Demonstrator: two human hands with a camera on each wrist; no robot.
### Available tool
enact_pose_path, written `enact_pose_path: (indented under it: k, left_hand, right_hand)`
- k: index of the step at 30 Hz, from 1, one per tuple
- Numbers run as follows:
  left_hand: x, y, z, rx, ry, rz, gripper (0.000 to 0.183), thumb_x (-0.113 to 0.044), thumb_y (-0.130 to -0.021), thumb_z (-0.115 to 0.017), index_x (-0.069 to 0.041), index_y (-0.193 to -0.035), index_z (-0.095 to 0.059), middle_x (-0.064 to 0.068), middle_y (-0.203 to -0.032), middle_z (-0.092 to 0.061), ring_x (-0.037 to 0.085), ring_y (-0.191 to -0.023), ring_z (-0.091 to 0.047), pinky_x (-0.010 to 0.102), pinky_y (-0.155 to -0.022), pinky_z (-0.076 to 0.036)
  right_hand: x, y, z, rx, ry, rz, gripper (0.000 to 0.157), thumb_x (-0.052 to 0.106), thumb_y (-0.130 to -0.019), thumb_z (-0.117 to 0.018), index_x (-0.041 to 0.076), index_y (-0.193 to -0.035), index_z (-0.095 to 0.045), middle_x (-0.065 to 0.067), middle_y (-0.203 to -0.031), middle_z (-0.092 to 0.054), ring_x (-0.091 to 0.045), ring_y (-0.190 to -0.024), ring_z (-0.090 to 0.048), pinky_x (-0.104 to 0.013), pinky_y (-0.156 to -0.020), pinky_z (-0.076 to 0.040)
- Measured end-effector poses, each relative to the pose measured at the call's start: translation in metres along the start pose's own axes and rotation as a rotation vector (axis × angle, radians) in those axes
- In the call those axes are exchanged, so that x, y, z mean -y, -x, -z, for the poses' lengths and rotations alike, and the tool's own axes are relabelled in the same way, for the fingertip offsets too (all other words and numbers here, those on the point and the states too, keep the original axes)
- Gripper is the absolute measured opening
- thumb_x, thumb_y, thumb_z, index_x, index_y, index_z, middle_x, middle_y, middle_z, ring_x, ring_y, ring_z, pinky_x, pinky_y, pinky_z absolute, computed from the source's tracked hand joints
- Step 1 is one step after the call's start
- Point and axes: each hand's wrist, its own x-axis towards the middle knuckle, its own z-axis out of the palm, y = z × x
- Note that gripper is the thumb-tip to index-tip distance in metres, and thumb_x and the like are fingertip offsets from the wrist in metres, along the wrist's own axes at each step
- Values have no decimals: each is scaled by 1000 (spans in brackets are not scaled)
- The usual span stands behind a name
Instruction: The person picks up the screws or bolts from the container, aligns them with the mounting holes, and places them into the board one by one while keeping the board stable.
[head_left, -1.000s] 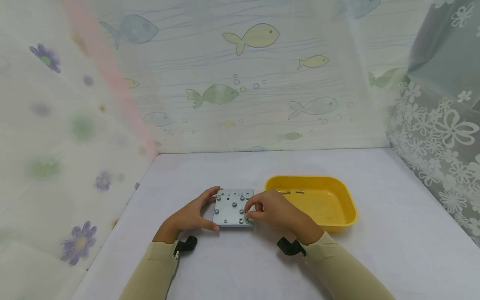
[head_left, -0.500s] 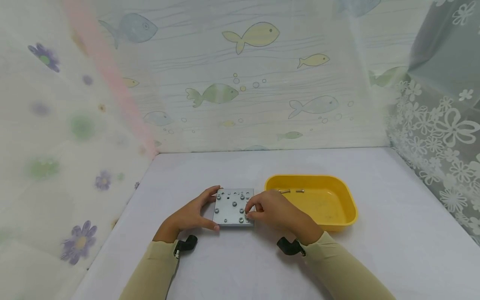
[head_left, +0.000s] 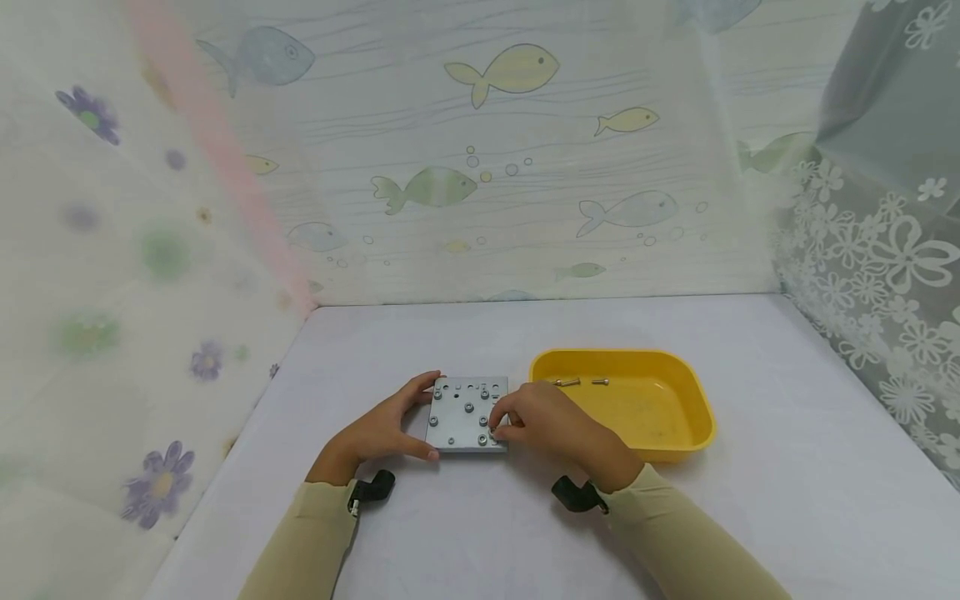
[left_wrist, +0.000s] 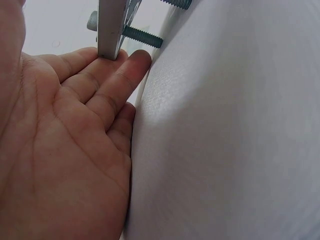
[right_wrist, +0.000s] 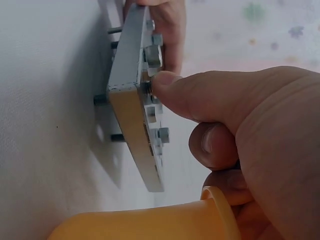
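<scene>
A flat metal plate with several socket-head screws is raised over the white table on screw shanks that stick out below it. My left hand grips its left side, thumb at the near edge and fingers at the far edge. In the left wrist view, the fingers touch the plate's edge beside a threaded screw. My right hand pinches a small screw at the plate's near right part, its thread visible just above the surface. The thumb largely covers the screw's head.
A yellow tray stands right behind my right hand, with a few screws lying in its far left part. The table is covered in white cloth, and a fish-patterned curtain hangs at its back.
My right wrist has turned slightly and shifted a little left, with the fingertips still at the same screw. The left hand and the plate have stayed in place.
</scene>
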Motion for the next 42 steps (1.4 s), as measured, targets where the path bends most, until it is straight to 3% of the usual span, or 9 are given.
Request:
enact_pose_path:
  k: [17,28,37,42]
  left_hand:
    - [1,0,2,-4,-12,-4,130,-37,-60,-101,-32,-165,-23,-3,-155,-51,23,-157,-27,62,-127,-5]
    - [-1,0,0,10,12,-11,129,-36,-62,-100,-32,-165,-23,-4,-156,-49,23,-156,-27,62,-127,-5]
    - [0,0,-1,3,-6,2,131,-39,-61,-101,-32,-165,-22,-5,-155,-51,22,-157,-26,62,-127,-6]
    - [-1,-1,0,0,-4,4,131,-40,-60,-101,-32,-165,-23,-5,-155,-50,22,-156,-27,62,-127,-6]
  right_hand:
    - [2,-2,-3,-36,93,71,6,23,-91,-78,25,-95,-82,15,-56,-53,-2,-51,-37,-19,-50,-31]
    - [5,-1,-2,-31,136,20,7,25,-92,-77,27,-96,-82,17,-65,-60,-4,-54,-42,-20,-52,-34]
    - [5,3,6,6,-16,-59,13,28,-94,-77,25,-106,-80,12,-63,-57,-7,-57,-49,-22,-53,-40]
    - [1,5,17,-6,-115,-67,14,30,-94,-77,25,-106,-79,9,-60,-49,-7,-54,-44,-22,-53,-34]
